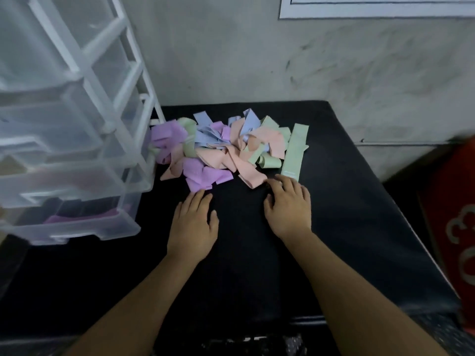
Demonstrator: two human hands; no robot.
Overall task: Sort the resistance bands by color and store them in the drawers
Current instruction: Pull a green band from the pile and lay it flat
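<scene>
Where the black table (347, 201) meets the wall (257, 60), a mixed pile of resistance bands (226, 150) in purple, green, blue and peach lies toward the far edge, its left side touching the clear drawer unit (84, 73). Bare tabletop lies between the pile and the near edge, and right of the pile up to the table's right edge, beyond which a red patterned object (449, 201) shows. The bottom drawer (77, 227) stands pulled out and holds a purple band (77, 217). One flat green band (295, 150) lies straight at the pile's right side; a small mark near its near end is too blurred to read.

Left hand (192, 224): palm down, fingers straight and holding nothing, tips just short of a loose purple band (203, 178). Right hand (289, 206): palm down, fingers spread and holding nothing, tips at the green band's near end and beside a peach band (250, 174); whether they touch cannot be told.
</scene>
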